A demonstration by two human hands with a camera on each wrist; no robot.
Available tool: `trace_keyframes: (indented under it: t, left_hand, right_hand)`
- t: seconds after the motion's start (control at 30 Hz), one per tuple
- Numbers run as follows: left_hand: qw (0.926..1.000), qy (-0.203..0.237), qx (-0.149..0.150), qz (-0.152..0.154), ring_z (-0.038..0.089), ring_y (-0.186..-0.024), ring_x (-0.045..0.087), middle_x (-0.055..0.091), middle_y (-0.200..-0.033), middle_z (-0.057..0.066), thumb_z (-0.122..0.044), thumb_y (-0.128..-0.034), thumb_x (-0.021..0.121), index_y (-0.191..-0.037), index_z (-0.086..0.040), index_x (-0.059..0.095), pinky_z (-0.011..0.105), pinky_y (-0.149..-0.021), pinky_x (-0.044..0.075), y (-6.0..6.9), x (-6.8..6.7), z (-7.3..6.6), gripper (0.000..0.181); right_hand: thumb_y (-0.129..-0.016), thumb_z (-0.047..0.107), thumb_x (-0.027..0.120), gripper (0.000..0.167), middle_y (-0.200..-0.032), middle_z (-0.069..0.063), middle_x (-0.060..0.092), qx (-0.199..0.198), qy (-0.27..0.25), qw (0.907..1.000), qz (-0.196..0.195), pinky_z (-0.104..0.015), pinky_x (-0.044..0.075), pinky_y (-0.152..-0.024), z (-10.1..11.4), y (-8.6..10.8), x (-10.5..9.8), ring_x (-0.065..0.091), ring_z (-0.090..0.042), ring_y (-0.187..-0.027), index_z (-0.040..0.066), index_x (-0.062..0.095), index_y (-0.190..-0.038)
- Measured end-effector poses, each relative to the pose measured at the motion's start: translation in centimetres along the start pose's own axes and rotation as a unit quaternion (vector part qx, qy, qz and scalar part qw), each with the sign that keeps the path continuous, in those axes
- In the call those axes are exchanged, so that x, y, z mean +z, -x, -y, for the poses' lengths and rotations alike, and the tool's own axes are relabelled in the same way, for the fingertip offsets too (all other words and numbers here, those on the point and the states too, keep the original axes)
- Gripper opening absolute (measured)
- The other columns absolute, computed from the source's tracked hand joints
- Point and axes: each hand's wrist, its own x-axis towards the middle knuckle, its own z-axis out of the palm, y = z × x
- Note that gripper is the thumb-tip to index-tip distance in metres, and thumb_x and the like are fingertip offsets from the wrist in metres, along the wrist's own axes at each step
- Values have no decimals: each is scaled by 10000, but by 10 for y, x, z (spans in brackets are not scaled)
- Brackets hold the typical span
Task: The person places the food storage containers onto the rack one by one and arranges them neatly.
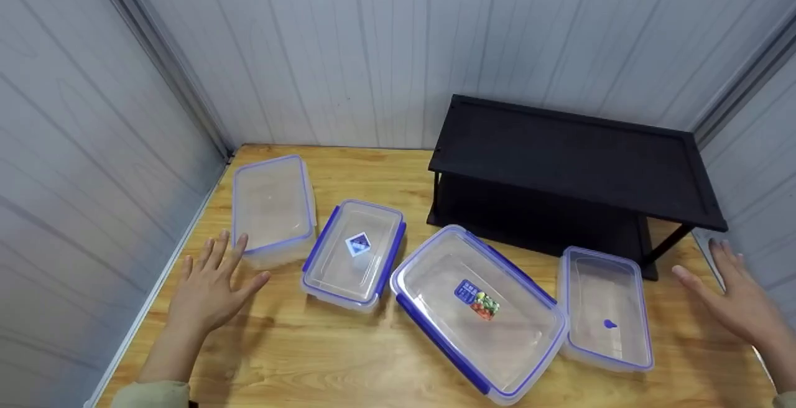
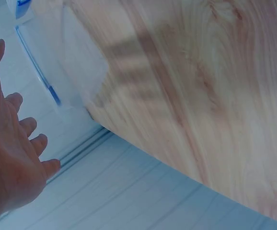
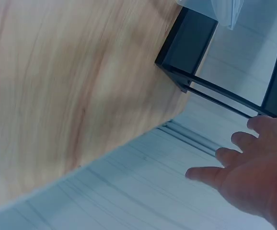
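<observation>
My left hand [image 1: 211,293] hovers with fingers spread at the left of the table, nearest a clear container with a pale blue-edged lid [image 1: 270,206]. Over the right edge my right hand [image 1: 737,296] is held with fingers extended, holding nothing. Between them lie a narrow clear container with blue side clips and a diamond label [image 1: 357,252], a larger clip-lid container with a vegetable-picture label [image 1: 479,315], and a clear container with a small blue valve [image 1: 606,308]. The left wrist view shows the left palm [image 2: 14,148]; the right wrist view shows the right palm [image 3: 258,177].
A black two-tier rack [image 1: 572,159] stands at the back right, with the valve container close to its front. The large container touches or nearly touches the valve container. Pale panelled walls [image 1: 348,53] enclose the wooden table [image 1: 311,358] at the back and both sides.
</observation>
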Motion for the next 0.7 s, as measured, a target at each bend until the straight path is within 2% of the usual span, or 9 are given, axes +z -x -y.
trace_keyframes:
  t: [0.13,0.23,0.4,0.53,0.57,0.63,0.7]
  left_hand:
    - [9999,86,-75,-78,549,-1587,105,121,-1749,275,-703,-1025,532,-1707,-98,207,773,-1248,42,-2,1,4,968]
    - [9994,264,-150,-149,563,-1579,113,119,-1744,288,-695,-1023,545,-1709,-92,190,780,-1242,70,-2,3,8,980]
    - [9971,665,-351,-144,560,-1580,100,75,-1752,279,-690,-1019,560,-1718,-106,137,775,-1242,93,-2,5,11,1004]
    - [9944,910,-529,-45,593,-1565,97,30,-1766,248,-698,-1016,560,-1723,-129,100,776,-1241,97,-1,6,11,1018]
    - [9937,961,-570,-20,601,-1560,99,21,-1768,240,-700,-1015,560,-1724,-139,87,785,-1233,111,0,6,11,1020]
    - [9923,1064,-641,10,625,-1545,112,12,-1771,232,-699,-1018,557,-1725,-155,67,810,-1208,150,0,7,11,1019]
    - [9902,1190,-726,42,639,-1536,121,6,-1773,224,-698,-1022,550,-1726,-172,46,833,-1179,185,1,8,12,1014]
  right_hand:
    - [-1104,573,440,1002,-1635,-432,-158,240,-486,9985,98,-904,37,-1103,-1,-10,3,-62,-727,-1463,-34,-159,-1631]
    - [-1094,585,458,1029,-1641,-428,-158,458,-885,9950,94,-894,76,-1116,1,-16,7,-41,-727,-1466,-16,-183,-1630]
    - [-1097,538,506,1027,-1681,-331,-206,638,-1671,9838,-110,-827,67,-1183,2,-24,17,-100,-632,-1528,7,-191,-1633]
    - [-1096,517,536,1011,-1711,-262,-180,684,-2170,9737,-142,-756,60,-1235,0,-30,22,-101,-542,-1568,56,-168,-1655]
    - [-1097,518,537,1005,-1717,-246,-170,694,-2286,9710,-115,-698,60,-1271,-1,-32,22,-97,-513,-1579,70,-165,-1659]
    - [-1096,517,542,990,-1729,-227,-137,702,-2438,9672,-121,-496,101,-1334,-4,-34,24,-68,-462,-1600,85,-138,-1672]
    - [-1098,508,547,965,-1740,-202,-105,703,-2584,9634,-158,-266,147,-1308,-7,-36,26,-36,-408,-1618,103,-104,-1684]
